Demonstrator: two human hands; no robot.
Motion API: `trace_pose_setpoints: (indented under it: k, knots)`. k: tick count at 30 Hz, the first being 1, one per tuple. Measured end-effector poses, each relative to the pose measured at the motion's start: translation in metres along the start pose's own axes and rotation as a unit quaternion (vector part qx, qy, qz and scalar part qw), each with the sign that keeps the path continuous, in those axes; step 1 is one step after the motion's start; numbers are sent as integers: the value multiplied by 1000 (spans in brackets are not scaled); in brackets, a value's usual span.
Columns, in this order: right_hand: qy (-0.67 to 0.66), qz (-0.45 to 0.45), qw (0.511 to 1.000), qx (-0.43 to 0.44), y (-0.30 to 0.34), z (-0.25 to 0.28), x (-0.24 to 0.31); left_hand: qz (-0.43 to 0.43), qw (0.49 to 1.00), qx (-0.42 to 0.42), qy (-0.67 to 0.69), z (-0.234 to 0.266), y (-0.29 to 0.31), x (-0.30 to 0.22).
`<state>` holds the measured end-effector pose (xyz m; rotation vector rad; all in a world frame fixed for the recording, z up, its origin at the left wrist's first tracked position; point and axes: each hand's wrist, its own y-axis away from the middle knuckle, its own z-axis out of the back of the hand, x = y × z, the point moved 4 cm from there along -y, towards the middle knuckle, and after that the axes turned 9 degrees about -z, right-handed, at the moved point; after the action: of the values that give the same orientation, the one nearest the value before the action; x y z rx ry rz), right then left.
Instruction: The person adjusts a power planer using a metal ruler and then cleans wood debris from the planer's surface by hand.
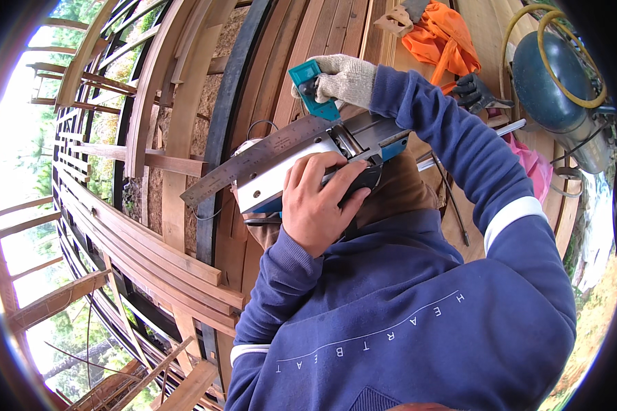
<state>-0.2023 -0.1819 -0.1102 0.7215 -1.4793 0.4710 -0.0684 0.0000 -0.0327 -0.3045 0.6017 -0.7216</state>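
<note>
An electric hand planer (264,185) rests across my lap with its bare metal sole facing up. My left hand (315,198) is ungloved and curls over the planer's near side, beside the cutter slot and a black round part. A long steel ruler (243,164) lies along the far edge of the sole, sticking out past the planer's left end. My right hand (346,79), in a pale knitted glove, grips a teal piece with a black knob (313,89) at the ruler's right end. Its exact kind is unclear.
Wooden boards (305,58) run away ahead, with a dark beam (230,116) and open timber framing at left. At upper right are an orange cloth (442,41), a saw handle (396,22), a dark glove (478,92), a dark tank (552,79) with yellow hose (545,20) and a pink bag (528,164).
</note>
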Motion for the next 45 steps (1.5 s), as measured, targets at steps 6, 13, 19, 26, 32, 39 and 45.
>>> trace_pose_setpoints:
  k: [6,13,19,26,32,39,45]
  knots:
    - [4,4,1000,0,-2,2,-4,-2,1000,1,-2,0,-1,0]
    - [-2,-6,1000,-8,4,-2,4,-3,1000,0,-1,0,1,0]
    - [5,3,1000,-11,1,-1,0,-8,1000,0,-3,0,1,0]
    - [-172,4,979,-105,14,0,5,69,990,10,119,24,-6,4]
    - [-191,66,970,-135,27,11,3,83,994,56,51,46,-11,23]
    - [-150,85,981,-92,55,-10,28,31,999,1,-14,37,13,5]
    - [-99,133,986,-8,61,-22,30,15,992,-100,-76,43,35,-3]
